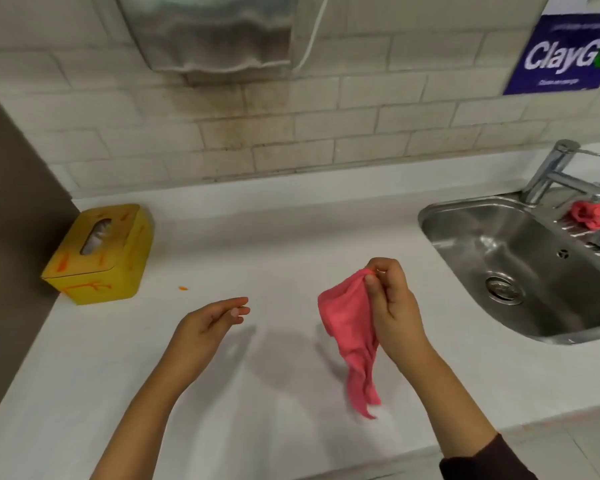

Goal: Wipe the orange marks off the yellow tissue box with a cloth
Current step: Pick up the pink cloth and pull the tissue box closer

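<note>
A yellow tissue box (99, 254) stands at the far left of the white counter (274, 237), against a brown wall. Orange marks run over its lid and front face. White tissue shows in its top slot. My right hand (392, 306) hovers over the counter's middle, pinching a pink cloth (352, 337) by its upper edge. The cloth hangs down loosely to the left of that hand. My left hand (210, 322) is held out beside it, fingers loosely apart, holding nothing. Both hands are well to the right of the box.
A steel sink (520, 268) with a tap (551, 171) lies at the right; a second pink cloth (591, 214) rests on its rack. A small orange speck (183, 288) lies on the counter near the box. A hand dryer (219, 32) hangs on the tiled wall above.
</note>
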### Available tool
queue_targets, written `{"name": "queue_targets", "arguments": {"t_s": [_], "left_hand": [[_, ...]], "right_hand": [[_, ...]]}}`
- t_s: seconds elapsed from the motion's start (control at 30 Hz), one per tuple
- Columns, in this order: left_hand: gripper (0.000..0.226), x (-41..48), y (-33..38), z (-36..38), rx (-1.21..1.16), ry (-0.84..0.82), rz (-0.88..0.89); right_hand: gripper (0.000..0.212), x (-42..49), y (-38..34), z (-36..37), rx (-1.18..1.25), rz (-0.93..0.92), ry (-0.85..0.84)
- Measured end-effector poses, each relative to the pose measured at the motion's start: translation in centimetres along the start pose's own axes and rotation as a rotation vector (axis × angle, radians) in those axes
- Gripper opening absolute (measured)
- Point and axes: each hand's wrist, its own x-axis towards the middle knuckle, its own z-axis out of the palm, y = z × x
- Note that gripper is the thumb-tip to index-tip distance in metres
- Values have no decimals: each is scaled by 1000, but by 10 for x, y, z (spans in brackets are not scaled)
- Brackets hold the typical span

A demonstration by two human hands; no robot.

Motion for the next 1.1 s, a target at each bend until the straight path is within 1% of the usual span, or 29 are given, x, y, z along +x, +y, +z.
{"name": "queue_targets", "arguments": {"t_s": [0.07, 0.17, 0.27, 0.4, 0.5, 0.57, 0.67, 0.83, 0.9, 0.93, 1.0, 1.03, 1.1], "left_hand": [[21, 9, -13, -33, 0, 33, 0], [21, 22, -32, -80, 17, 74, -6], [23, 39, -53, -125, 117, 134, -15], [30, 76, -76, -172, 261, 260, -54], [42, 110, -91, -195, 423, 297, -100], [55, 131, -98, -203, 563, 321, -136], [76, 152, -103, -212, 730, 314, -204], [106, 166, -103, -227, 940, 185, -212], [113, 167, -103, -232, 999, 106, -213], [114, 166, -104, -233, 1019, 80, -209], [112, 163, -106, -234, 1022, 74, -174], [110, 160, -108, -234, 1013, 84, -154], [105, 153, -110, -234, 993, 98, -132]], "right_hand": [[34, 6, -13, 41, 80, 33, 24], [28, 15, -34, 94, 148, 63, 11], [25, 24, -50, 142, 190, 135, -25], [22, 37, -57, 181, 210, 242, -65], [17, 45, -53, 200, 224, 340, -54], [14, 49, -47, 208, 203, 400, -59], [17, 54, -39, 214, 211, 515, -93], [17, 56, -35, 213, 359, 680, -159], [20, 56, -31, 210, 508, 770, -227], [29, 57, -30, 207, 584, 820, -288], [48, 60, -30, 199, 723, 876, -469], [51, 59, -31, 195, 786, 883, -560], [46, 55, -29, 189, 881, 885, -681]]}}
